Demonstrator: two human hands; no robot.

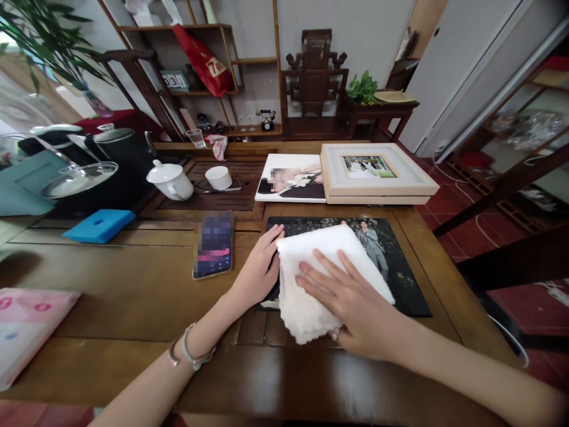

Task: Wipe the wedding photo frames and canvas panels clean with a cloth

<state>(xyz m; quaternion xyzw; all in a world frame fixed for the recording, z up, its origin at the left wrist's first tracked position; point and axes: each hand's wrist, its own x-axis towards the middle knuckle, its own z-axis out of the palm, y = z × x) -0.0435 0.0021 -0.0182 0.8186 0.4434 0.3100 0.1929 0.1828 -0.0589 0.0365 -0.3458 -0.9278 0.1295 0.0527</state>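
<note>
A folded white cloth (pixel 306 308) lies over a dark photo panel (pixel 404 290) showing a person in a grey suit. My right hand (pixel 355 308) has hold of the cloth, its fingers spread over the top and pressing down. A ring shows on that hand, by the cloth's near edge. My left hand (pixel 260 267) rests at the panel's left edge, fingers stretched out, beside the cloth and with nothing in it. The cloth and my hands hide the panel's left and middle parts.
A phone (pixel 214 244) lies left of my left hand. Beyond the panel are a white-edged photo print (pixel 291 188) and stacked picture frames (pixel 377 184). Further left stand a lidded white cup (pixel 171 181), a small white bowl (pixel 219 178) and a blue block (pixel 100 226).
</note>
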